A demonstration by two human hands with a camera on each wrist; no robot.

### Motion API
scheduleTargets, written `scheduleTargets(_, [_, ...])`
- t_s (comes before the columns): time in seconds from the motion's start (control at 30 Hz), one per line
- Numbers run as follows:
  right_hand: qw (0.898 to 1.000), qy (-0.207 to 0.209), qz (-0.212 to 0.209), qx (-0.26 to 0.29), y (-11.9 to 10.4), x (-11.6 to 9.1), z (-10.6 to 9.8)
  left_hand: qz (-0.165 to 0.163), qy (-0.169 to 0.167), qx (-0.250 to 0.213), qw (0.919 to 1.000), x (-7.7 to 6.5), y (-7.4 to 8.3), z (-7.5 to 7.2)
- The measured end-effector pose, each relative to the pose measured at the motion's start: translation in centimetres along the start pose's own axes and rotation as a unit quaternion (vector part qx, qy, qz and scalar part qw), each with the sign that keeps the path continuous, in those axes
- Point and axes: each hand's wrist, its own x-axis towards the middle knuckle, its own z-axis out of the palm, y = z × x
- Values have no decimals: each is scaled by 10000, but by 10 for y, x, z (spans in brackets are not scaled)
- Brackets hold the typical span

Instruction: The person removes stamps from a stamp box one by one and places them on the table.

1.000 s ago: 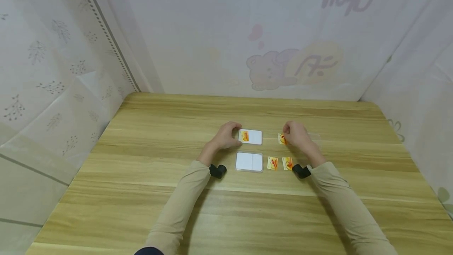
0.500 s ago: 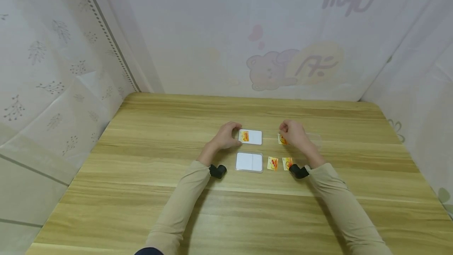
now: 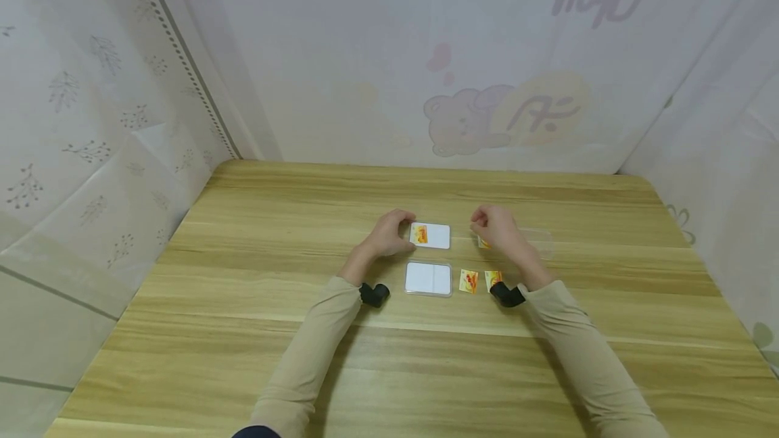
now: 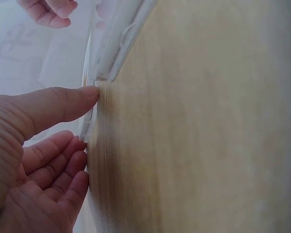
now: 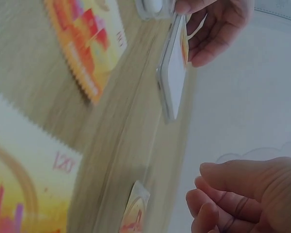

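My left hand (image 3: 385,234) holds the far white-backed clear case (image 3: 439,236) at its left end, thumb on the near edge and fingers on the far one. An orange and yellow stamp (image 3: 420,233) lies on the left part of that case. My right hand (image 3: 502,230) is in the air right of the case, fingers loosely bent; no thing shows between thumb and fingers in the right wrist view. Below it lies a stamp (image 5: 136,211), partly hidden by the hand in the head view. A second white-backed case (image 3: 420,278) lies nearer me.
Two more stamps (image 3: 468,280) lie right of the near case, one partly covered by the black wrist camera (image 3: 508,295). A thin clear plastic cover (image 3: 544,242) lies right of my right hand. All rest on a wooden table (image 3: 402,370) before a patterned curtain (image 3: 341,53).
My right hand has moved left, from beside the far right stamp to over it, toward the far case, its fingers leaving the stamp. My left hand and the case stay put.
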Motion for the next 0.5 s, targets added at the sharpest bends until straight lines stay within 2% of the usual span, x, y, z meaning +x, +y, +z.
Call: scheduleTargets(0.5, [9992, 10, -298, 284, -16, 4, 8, 20, -15, -23, 10000, 1, -2, 1])
